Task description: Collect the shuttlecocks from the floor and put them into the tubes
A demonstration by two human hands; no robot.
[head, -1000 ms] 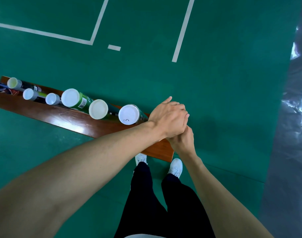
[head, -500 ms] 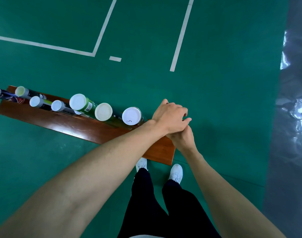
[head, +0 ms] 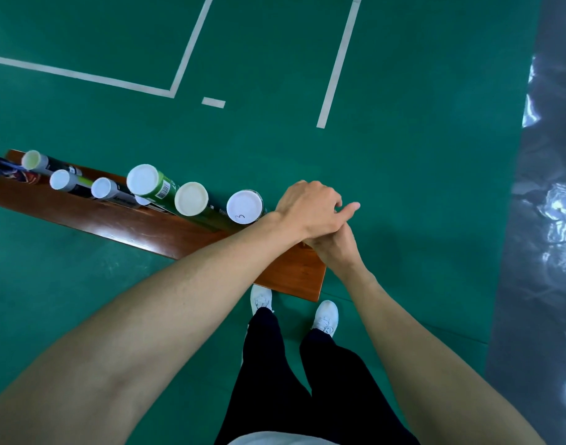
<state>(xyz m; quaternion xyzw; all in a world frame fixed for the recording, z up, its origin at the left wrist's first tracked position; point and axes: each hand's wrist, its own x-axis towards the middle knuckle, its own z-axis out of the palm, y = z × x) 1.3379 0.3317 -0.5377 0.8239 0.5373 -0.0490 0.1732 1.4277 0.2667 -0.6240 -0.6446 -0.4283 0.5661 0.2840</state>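
Capped tubes [head: 191, 199] are standing in a row on the brown tabletop [head: 121, 220]. The left hand [head: 310, 208] is lying over the right hand [head: 334, 248] at the row's right end. I cannot tell what they are holding. White shoes [head: 326, 317] are standing on the green floor [head: 420, 155].

A bench [head: 121, 220] stands on the floor [head: 420, 155], running from far left to just ahead of the shoes [head: 326, 316]. Capped tubes [head: 191, 199] stand in a row along its far side, left of the hands. The left hand [head: 310, 208] lies on top of the right hand [head: 334, 245], both over the bench's right end. Court lines [head: 338, 62] lie beyond; plastic sheeting [head: 545, 220] lies at the right.
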